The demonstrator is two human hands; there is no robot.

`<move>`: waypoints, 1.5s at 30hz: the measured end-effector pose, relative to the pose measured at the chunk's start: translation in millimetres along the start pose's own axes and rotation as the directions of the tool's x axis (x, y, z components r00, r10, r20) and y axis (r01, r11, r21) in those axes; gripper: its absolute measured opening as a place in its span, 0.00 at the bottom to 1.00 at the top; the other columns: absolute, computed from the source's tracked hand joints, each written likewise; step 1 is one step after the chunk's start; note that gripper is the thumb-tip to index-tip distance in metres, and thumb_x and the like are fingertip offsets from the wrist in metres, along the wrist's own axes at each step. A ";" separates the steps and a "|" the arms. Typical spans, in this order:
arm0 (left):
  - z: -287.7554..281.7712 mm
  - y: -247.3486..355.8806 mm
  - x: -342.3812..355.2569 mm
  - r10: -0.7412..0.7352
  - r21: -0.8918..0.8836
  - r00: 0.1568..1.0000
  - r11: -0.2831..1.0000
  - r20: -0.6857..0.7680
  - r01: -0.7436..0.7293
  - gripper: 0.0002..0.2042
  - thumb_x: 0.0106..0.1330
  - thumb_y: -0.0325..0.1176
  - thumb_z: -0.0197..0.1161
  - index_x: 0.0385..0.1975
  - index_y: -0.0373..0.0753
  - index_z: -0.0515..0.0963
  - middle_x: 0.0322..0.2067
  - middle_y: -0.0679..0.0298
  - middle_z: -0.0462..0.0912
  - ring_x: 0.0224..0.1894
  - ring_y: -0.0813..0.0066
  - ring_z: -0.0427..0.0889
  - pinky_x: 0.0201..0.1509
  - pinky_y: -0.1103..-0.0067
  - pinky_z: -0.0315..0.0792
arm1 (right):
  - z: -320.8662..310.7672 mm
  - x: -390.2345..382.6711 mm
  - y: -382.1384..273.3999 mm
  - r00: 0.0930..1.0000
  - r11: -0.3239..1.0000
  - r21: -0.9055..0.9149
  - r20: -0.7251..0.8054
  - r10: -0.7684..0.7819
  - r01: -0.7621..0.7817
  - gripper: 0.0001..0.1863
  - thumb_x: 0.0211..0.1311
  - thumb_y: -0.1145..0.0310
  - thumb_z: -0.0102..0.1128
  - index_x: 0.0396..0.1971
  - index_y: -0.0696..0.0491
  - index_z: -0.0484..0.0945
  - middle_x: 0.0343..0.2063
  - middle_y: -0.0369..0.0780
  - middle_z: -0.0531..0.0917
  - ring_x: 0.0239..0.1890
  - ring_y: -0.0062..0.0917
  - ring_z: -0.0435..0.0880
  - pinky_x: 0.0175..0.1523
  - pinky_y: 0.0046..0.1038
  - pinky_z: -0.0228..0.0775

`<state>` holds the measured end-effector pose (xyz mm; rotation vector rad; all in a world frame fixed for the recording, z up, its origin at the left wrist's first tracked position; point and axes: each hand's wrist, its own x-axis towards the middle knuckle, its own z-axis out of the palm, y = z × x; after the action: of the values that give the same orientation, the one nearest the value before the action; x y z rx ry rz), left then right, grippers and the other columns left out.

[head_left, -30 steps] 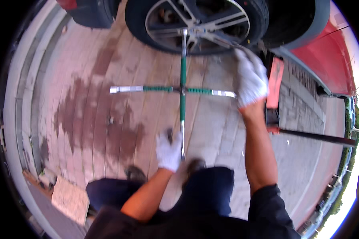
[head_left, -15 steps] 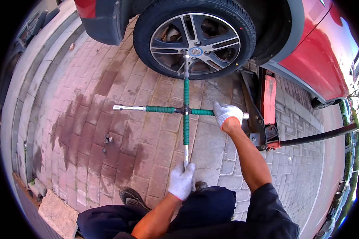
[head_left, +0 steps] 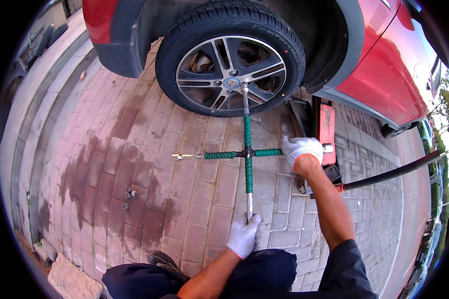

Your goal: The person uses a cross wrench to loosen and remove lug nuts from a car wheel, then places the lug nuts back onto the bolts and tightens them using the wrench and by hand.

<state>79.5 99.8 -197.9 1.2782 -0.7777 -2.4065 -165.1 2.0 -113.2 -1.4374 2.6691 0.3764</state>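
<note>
Cross wrench [head_left: 249,174] in both curled hands [head_left: 243,236] [head_left: 303,151]

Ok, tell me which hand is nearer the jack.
Right. The right hand shows partly in front of the jack; the left hand is lower in view, well left of it.

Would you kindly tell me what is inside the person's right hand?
The right hand is closed around one arm of the wrench: green wrap shows on its left, the metal end on its right. The stretch within the grip is covered.
</note>
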 end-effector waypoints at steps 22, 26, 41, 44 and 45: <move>18.2 -0.2 38.6 -0.052 -0.016 0.998 0.999 -0.033 0.052 0.12 0.74 0.40 0.54 0.37 0.36 0.69 0.13 0.67 0.64 0.08 0.75 0.64 0.09 0.77 0.59 | -119.4 -3.4 -12.7 0.457 0.861 -0.203 -0.778 -0.432 0.467 0.13 0.57 0.68 0.57 0.42 0.51 0.82 0.21 0.40 0.81 0.28 0.37 0.82 0.36 0.42 0.72; 48.2 8.4 31.5 -0.108 0.038 0.994 0.993 -0.034 0.109 0.13 0.71 0.42 0.57 0.33 0.38 0.72 0.14 0.70 0.66 0.11 0.78 0.66 0.12 0.76 0.61 | 38.4 71.9 72.0 0.809 0.985 -0.056 -0.563 -0.167 0.164 0.11 0.57 0.70 0.56 0.40 0.49 0.82 0.27 0.40 0.83 0.34 0.35 0.83 0.37 0.39 0.74; 1.9 -21.1 73.8 0.060 0.077 0.988 0.996 -0.139 -0.050 0.07 0.70 0.34 0.58 0.38 0.37 0.71 0.16 0.66 0.70 0.12 0.74 0.70 0.15 0.75 0.67 | -11.9 -84.1 412.3 -0.254 0.308 0.873 -0.418 0.872 -0.378 0.53 0.41 0.39 0.78 0.58 0.68 0.71 0.45 0.52 0.83 0.47 0.36 0.81 0.58 0.36 0.71; 4.7 -19.2 79.7 0.068 0.127 0.986 0.991 -0.152 -0.048 0.07 0.70 0.33 0.58 0.38 0.37 0.71 0.16 0.66 0.70 0.12 0.75 0.70 0.15 0.75 0.68 | -54.0 -58.5 458.6 -0.231 0.297 0.942 -0.326 0.917 -0.154 0.44 0.43 0.41 0.76 0.47 0.67 0.79 0.36 0.47 0.84 0.35 0.35 0.81 0.48 0.38 0.73; 6.3 -19.1 81.5 0.070 0.146 0.984 0.988 -0.164 -0.046 0.07 0.70 0.33 0.58 0.38 0.36 0.71 0.15 0.66 0.70 0.12 0.75 0.70 0.15 0.74 0.68 | -64.5 -48.8 462.2 -0.376 0.249 0.954 -0.295 0.878 -0.166 0.41 0.42 0.41 0.76 0.42 0.66 0.81 0.33 0.45 0.84 0.32 0.35 0.81 0.45 0.38 0.74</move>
<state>28.6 76.6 -260.6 1.4701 -0.9350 -2.1963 -519.7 269.0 38.9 0.8439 3.4016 -2.1231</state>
